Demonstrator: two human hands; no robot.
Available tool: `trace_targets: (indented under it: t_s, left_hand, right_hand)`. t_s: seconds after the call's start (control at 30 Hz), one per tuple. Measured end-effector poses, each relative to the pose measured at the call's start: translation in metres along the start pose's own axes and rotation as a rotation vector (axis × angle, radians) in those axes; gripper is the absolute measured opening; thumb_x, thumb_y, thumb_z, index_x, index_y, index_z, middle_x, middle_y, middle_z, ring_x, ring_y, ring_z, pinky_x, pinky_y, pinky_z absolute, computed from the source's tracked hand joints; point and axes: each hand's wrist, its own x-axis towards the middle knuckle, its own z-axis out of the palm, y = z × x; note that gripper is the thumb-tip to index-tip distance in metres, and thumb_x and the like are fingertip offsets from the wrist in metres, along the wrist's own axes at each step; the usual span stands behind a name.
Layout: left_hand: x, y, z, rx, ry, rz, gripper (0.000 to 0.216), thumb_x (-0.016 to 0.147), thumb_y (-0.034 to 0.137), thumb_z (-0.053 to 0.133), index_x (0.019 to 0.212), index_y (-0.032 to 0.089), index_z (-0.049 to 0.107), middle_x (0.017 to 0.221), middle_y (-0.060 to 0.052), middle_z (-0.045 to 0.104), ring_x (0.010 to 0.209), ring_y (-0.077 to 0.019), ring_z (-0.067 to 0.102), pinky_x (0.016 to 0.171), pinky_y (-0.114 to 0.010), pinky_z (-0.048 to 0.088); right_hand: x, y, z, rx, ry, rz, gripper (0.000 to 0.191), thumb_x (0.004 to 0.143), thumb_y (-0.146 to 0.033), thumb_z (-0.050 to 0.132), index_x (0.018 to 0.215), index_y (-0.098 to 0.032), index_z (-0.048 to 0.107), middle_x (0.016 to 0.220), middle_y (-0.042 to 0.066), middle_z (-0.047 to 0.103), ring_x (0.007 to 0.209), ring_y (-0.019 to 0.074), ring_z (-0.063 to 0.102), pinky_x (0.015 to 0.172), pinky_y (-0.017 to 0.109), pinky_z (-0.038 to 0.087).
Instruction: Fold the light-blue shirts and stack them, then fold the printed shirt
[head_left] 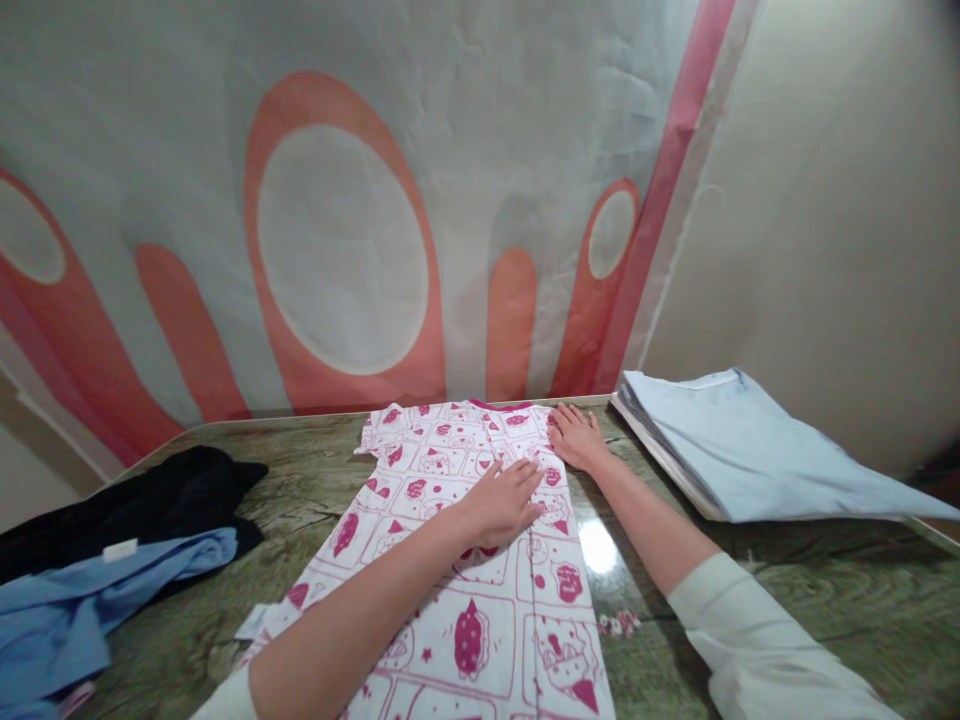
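A white garment with pink cartoon prints (450, 560) lies flat on the green marbled table (787, 600), its neck toward the wall. My left hand (504, 500) rests palm down on the garment's upper middle, fingers stretched flat. My right hand (576, 436) lies flat at the garment's upper right edge near the shoulder, fingers extended and together. Neither hand holds anything.
A stack of folded pale blue and white clothes (742, 450) sits at the right. At the left lie a black garment (142, 505) and a crumpled blue one (90, 610). A wall hanging with orange shapes (337, 250) stands behind the table.
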Motion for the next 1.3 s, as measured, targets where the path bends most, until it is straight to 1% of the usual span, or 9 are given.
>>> trace_targets:
  t_s: [0.1,0.2,0.37,0.53,0.8,0.93,1.03,1.17,1.3]
  left_hand:
    - [-0.002,0.005,0.004,-0.009,0.004,-0.012,0.054,0.093,0.047,0.013,0.139,0.019,0.022,0.146,-0.006,0.024,0.134,-0.0198,0.016,0.106,-0.040,0.013]
    - [-0.002,0.004,0.006,-0.008,0.021,-0.016,0.055,0.093,0.048,0.014,0.139,0.019,0.023,0.145,-0.006,0.026,0.134,-0.0198,0.018,0.106,-0.039,0.013]
    - [-0.002,0.002,0.008,-0.002,0.036,-0.011,0.056,0.093,0.049,0.015,0.138,0.017,0.024,0.145,-0.007,0.027,0.133,-0.0199,0.019,0.106,-0.040,0.013]
    - [0.004,-0.002,0.014,0.008,0.056,-0.028,0.058,0.092,0.050,0.012,0.139,0.017,0.024,0.145,-0.007,0.026,0.133,-0.0200,0.018,0.107,-0.042,0.012]
    - [0.036,-0.020,0.028,0.032,0.092,-0.120,0.060,0.091,0.052,0.011,0.139,0.018,0.024,0.146,-0.006,0.024,0.133,-0.0214,0.019,0.106,-0.043,0.015]
    - [0.047,-0.030,0.034,0.043,0.113,-0.186,0.060,0.091,0.051,0.013,0.139,0.017,0.025,0.145,-0.006,0.025,0.133,-0.0217,0.020,0.106,-0.043,0.015]
    - [0.051,-0.033,0.037,0.051,0.130,-0.215,0.058,0.091,0.048,0.015,0.138,0.016,0.027,0.145,-0.007,0.025,0.132,-0.0216,0.020,0.106,-0.043,0.015]
    - [0.051,-0.034,0.036,0.054,0.128,-0.232,0.058,0.091,0.049,0.016,0.138,0.016,0.026,0.145,-0.007,0.024,0.132,-0.0214,0.019,0.107,-0.044,0.013]
    - [0.051,-0.034,0.034,0.045,0.121,-0.241,0.059,0.091,0.050,0.014,0.138,0.016,0.025,0.146,-0.008,0.023,0.133,-0.0224,0.018,0.107,-0.045,0.011]
  right_hand:
    - [-0.008,-0.009,-0.006,-0.007,0.064,-0.025,0.046,0.091,-0.032,0.024,0.131,-0.014,0.040,0.141,0.009,0.036,0.130,0.0220,0.026,0.106,0.044,0.014]
    - [-0.022,-0.021,-0.010,0.016,0.012,-0.117,0.046,0.092,-0.031,0.021,0.128,-0.013,0.043,0.137,0.011,0.041,0.129,0.0208,0.029,0.105,0.040,0.019]
    - [-0.041,-0.027,-0.010,0.019,-0.139,-0.175,0.052,0.093,-0.039,0.018,0.137,-0.014,0.031,0.144,0.010,0.029,0.132,0.0221,0.024,0.105,0.044,0.020]
    - [-0.032,-0.022,-0.009,0.010,-0.153,-0.151,0.051,0.093,-0.040,0.018,0.138,-0.018,0.029,0.145,0.005,0.028,0.131,0.0226,0.025,0.105,0.050,0.016]
    - [-0.024,-0.017,-0.019,0.041,0.179,-0.092,0.042,0.091,-0.029,0.027,0.124,-0.015,0.048,0.137,0.010,0.042,0.129,0.0231,0.030,0.107,0.046,0.015]
    - [-0.043,-0.023,-0.020,0.156,0.011,-0.261,0.046,0.090,-0.028,0.027,0.130,-0.010,0.043,0.137,0.013,0.041,0.128,0.0212,0.033,0.105,0.039,0.026]
    - [-0.066,-0.031,-0.020,0.164,-0.101,-0.340,0.051,0.092,-0.034,0.024,0.134,-0.007,0.036,0.140,0.014,0.035,0.130,0.0212,0.029,0.106,0.038,0.024]
    - [-0.086,-0.029,-0.026,0.092,-0.184,-0.322,0.061,0.091,-0.049,0.019,0.140,-0.012,0.025,0.145,0.010,0.026,0.134,0.0218,0.020,0.108,0.044,0.014]
    - [-0.088,-0.017,-0.034,0.033,-0.216,-0.250,0.058,0.091,-0.047,0.016,0.141,-0.016,0.023,0.146,0.007,0.023,0.134,0.0207,0.018,0.108,0.045,0.011]
